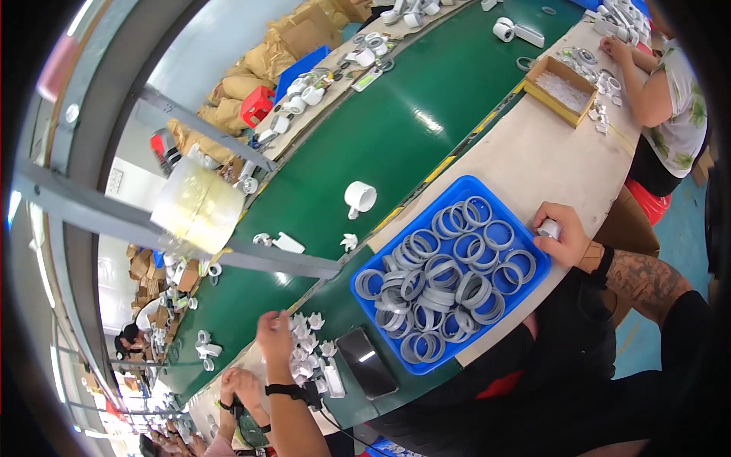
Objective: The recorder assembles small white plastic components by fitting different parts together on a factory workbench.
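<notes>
My right hand (563,234), at the right edge of a blue tray, is closed around a small white round plastic part (548,228). Grey rings (442,274) lie in a loose heap inside the blue tray (542,268). Over at the left, my left hand (275,335) is raised beside a cluster of small white plastic pieces (303,340). Its fingers are curled together, and whatever they may hold is too small to make out. A black phone (367,362) lies between those white pieces and the tray.
A green conveyor belt (320,183) runs diagonally past the bench, with a white cup-shaped part (360,197) on it. A grey metal post (297,257) crosses nearby. A co-worker's hands (240,387) are close to my left arm. Another person sits behind a cardboard box (560,90).
</notes>
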Demonstrator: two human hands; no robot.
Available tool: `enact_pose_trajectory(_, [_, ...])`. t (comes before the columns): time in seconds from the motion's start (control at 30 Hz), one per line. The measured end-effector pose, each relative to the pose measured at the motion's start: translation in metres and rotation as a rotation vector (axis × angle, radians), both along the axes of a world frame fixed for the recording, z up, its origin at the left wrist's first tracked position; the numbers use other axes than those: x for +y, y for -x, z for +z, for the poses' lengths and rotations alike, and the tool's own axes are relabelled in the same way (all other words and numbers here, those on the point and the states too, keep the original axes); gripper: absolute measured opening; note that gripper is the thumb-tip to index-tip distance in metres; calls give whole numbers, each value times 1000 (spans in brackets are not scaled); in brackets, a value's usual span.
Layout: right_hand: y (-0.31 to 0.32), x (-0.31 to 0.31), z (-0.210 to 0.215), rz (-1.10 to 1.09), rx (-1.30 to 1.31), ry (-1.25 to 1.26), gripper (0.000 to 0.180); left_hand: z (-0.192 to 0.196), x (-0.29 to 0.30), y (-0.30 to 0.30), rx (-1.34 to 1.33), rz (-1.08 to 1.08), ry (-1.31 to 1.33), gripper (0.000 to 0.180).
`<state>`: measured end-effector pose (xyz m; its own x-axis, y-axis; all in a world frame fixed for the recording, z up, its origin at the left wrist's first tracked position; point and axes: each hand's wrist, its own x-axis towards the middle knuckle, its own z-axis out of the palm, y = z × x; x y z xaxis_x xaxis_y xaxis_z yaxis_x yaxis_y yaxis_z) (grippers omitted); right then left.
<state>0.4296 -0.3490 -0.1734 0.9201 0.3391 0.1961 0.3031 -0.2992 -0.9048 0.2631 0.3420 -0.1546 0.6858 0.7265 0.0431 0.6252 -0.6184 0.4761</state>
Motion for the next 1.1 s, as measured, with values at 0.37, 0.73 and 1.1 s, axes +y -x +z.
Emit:
enact_pose_trajectory(0.37, [34,13,12,14,-45,47,27,9,-44,73,102,-90,-371,66])
enact_pose_trajectory(0.73, [32,2,12,-18,-47,84,26,15,-22,46,-199,-249,-389,28])
enact_pose_trajectory(1.1, [21,-1,-7,-74,74,-89,21,-1,-98,58,-759,2,191,27])
